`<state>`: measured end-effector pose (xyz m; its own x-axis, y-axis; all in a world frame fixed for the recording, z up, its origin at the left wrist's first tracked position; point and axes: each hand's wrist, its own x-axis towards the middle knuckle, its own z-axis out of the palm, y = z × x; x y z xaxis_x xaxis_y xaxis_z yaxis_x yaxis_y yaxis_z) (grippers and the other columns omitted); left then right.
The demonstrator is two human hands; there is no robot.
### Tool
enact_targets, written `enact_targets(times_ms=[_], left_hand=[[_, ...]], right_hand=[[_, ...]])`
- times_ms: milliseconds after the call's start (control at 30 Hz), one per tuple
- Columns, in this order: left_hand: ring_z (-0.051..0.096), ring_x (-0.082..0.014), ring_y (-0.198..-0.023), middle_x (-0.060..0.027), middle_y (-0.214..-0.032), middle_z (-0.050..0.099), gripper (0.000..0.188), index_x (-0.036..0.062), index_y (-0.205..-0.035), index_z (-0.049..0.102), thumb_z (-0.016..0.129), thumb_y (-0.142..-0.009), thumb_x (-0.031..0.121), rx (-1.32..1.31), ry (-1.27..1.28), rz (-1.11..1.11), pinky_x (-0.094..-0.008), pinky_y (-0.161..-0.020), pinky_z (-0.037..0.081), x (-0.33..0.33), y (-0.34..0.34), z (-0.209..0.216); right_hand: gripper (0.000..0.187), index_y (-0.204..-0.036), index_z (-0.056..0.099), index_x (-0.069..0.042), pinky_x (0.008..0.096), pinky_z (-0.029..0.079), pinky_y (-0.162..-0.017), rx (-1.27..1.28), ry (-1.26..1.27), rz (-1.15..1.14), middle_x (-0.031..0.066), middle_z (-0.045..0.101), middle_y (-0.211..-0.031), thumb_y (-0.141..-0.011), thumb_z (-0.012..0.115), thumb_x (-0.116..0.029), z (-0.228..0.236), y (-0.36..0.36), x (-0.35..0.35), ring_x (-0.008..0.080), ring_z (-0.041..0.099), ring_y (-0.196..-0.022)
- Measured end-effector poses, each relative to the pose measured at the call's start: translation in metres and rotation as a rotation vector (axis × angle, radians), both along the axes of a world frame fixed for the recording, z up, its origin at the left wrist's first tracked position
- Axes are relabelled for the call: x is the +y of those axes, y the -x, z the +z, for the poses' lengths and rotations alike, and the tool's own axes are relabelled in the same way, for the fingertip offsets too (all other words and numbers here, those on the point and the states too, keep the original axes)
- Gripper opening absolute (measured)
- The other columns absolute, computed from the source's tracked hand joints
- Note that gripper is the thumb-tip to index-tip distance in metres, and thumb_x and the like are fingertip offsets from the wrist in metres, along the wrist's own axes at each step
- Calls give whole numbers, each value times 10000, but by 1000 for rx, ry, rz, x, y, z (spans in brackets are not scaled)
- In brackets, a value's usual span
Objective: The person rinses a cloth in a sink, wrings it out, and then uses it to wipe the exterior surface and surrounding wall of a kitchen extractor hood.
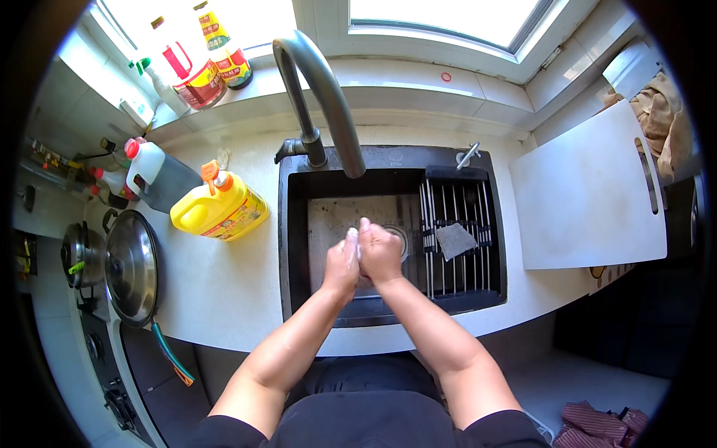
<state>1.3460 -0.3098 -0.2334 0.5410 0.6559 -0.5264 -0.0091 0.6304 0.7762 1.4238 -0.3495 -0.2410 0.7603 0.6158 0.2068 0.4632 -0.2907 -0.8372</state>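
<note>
My left hand (342,263) and right hand (379,251) press together over the sink (295,246), fingers loosely curled; whether anything sits between my palms is hidden. The drain (401,237) peeks out behind my right hand. A grey cloth (454,240) lies on the rack (463,216) in the sink. A yellow jug (219,207) stands on the table (224,284), contents unseen.
</note>
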Motion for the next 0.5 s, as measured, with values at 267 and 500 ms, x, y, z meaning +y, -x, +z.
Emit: enact_targets(times_ms=[267, 500], left_hand=[[580, -140, -688, -51, -772, 581, 343, 64, -856, 530, 450, -928, 390, -170, 47, 9, -298, -634, 504, 8, 17, 24], [400, -86, -497, 35, -578, 420, 377, 129, -646, 440, 496, -916, 386, 18, 32, 171, -248, -453, 332, -9, 0, 3]], right_hand=[[473, -551, 496, -51, 274, 356, -440, 764, -115, 144, -13, 483, -507, -906, 531, -361, 20, -35, -26, 54, 462, -508], [314, -592, 552, -57, 402, 441, -484, -96, -96, 136, 161, 574, -615, -861, 529, -217, 14, 13, -10, 326, 575, -558]])
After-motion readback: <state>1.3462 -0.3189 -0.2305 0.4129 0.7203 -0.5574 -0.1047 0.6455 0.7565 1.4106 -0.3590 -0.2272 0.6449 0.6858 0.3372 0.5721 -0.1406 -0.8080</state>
